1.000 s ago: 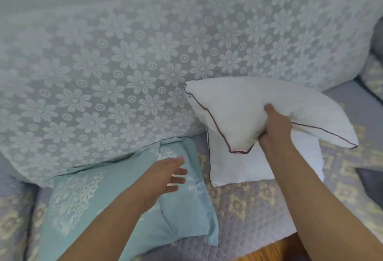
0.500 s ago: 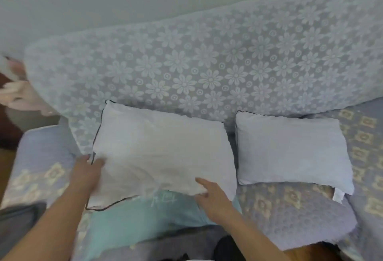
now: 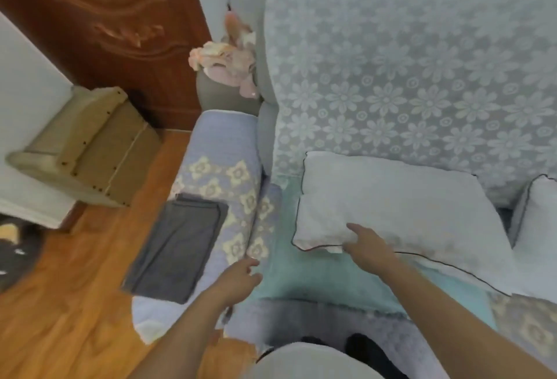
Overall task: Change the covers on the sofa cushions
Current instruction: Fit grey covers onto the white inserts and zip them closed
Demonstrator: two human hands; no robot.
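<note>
White cushion under right hand (left hand open, apart)

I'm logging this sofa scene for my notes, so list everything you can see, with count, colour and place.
white pillow: one, white with dark piping, on the seat against the backrest
second white pillow: one, white, at the right edge, partly cut off
teal cushion cover: one, light teal, on the seat under the white pillow
lace throw: one, pale floral, over the backrest
quilted cover: one, lavender with cream flowers, over the armrest
grey cloth: one, dark grey, folded on the armrest
wooden stool: one, tan, on the floor by the door
left hand: open, near the armrest
right hand: on the white pillow's front edge
</note>
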